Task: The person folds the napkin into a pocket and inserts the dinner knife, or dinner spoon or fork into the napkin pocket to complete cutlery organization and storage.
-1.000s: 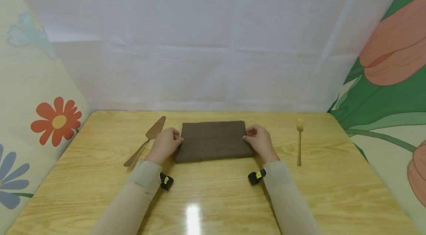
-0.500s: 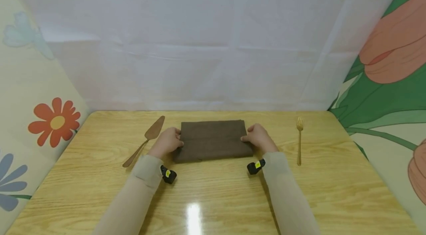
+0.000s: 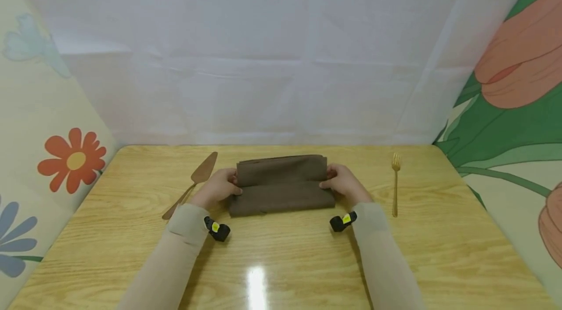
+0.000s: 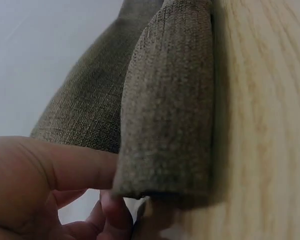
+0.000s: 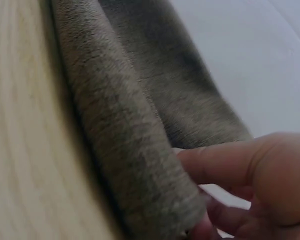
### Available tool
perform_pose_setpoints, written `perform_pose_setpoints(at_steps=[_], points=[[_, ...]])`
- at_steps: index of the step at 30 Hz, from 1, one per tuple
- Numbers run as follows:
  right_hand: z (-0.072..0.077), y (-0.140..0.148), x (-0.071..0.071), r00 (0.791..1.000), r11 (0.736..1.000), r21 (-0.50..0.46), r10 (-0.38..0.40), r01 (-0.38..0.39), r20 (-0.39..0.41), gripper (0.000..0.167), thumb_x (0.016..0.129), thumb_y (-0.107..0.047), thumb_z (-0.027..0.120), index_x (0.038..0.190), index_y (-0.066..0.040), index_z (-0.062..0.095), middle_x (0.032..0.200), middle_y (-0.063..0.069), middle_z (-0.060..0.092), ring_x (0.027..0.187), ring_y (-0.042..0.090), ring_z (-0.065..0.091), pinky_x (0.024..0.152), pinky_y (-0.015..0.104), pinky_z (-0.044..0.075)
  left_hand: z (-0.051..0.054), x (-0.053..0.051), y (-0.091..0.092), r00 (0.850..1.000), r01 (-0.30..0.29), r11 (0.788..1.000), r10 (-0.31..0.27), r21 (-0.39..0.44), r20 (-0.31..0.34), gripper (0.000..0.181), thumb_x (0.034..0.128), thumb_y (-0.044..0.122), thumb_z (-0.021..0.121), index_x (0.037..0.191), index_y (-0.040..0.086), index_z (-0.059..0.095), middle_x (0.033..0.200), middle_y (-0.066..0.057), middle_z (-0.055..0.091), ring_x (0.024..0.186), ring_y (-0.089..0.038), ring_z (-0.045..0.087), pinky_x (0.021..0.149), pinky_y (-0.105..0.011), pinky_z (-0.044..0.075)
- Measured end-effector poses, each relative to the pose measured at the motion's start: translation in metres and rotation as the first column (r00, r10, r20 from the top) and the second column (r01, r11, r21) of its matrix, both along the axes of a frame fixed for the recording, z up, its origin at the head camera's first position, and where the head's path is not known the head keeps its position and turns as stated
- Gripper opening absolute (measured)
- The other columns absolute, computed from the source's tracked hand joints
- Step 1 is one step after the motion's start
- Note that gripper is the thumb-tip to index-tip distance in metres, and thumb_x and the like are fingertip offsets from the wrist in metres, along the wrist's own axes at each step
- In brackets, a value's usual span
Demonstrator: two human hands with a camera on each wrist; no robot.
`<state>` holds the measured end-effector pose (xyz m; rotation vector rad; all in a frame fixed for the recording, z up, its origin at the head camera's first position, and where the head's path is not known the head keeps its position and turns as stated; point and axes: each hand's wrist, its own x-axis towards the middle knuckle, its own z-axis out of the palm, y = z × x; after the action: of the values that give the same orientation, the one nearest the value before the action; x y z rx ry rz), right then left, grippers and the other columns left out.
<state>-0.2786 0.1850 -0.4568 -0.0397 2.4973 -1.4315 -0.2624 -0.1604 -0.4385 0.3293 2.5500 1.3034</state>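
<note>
Raised since earlier: twelve-o'clock half of the folded brown cloth, left hand pinching at nine o'clock, right hand at three.

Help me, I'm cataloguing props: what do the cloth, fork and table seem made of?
Cloth: matte woven fabric, threads visible; fibre unclear. Fork: probably metal, golden with slight sheen. Table: wood or laminate, glossy, showing grain and bright glare.

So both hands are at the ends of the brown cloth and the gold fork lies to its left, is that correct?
No: the head view shows the gold fork to the right of the brown cloth. The left hand and right hand are at its ends.
</note>
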Motion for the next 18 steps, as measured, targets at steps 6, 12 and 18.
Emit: perform_pose_setpoints(at_steps=[6, 12, 18], points=[[-0.005, 0.002, 0.004, 0.998, 0.998, -0.066, -0.021, 0.016, -0.062, 0.020, 0.090, 0.005, 0.072, 0.109, 0.001, 0.065, 0.108, 0.013, 0.066, 0.098, 0.026, 0.060, 0.083, 0.039, 0.052, 0.001, 0.003, 0.000, 0.999, -0.028, 0.999, 0.027, 0.020, 0.017, 0.034, 0.0881, -0.009, 0.066, 0.078, 0.006, 0.038, 0.071, -0.002, 0.037, 0.065, -0.017, 0.034, 0.062, -0.033, 0.031], [-0.014, 0.001, 0.009, 0.985, 0.988, -0.146, -0.071, 0.048, -0.155, 0.010, 0.086, 0.010, 0.073, 0.093, 0.004, 0.069, 0.092, 0.012, 0.068, 0.082, 0.020, 0.062, 0.072, 0.033, 0.055, -0.001, 0.004, -0.003, 0.997, -0.033, 0.995, 0.026, 0.093, 0.077, 0.027, 0.0909, -0.007, 0.062, 0.117, -0.011, 0.058, 0.072, -0.002, 0.053, 0.061, -0.014, 0.045, 0.058, -0.029, 0.040], [-0.017, -0.003, 0.015, 0.976, 0.962, -0.255, -0.145, 0.100, -0.162, 0.011, 0.088, 0.014, 0.068, 0.084, 0.004, 0.065, 0.081, 0.008, 0.062, 0.065, 0.013, 0.055, 0.061, 0.026, 0.050, -0.003, 0.007, -0.006, 0.986, -0.007, 0.982, -0.024, 0.187, 0.162, 0.035, 0.1009, -0.005, 0.050, 0.135, -0.010, 0.047, 0.089, -0.009, 0.060, 0.075, -0.010, 0.060, 0.066, -0.021, 0.054]])
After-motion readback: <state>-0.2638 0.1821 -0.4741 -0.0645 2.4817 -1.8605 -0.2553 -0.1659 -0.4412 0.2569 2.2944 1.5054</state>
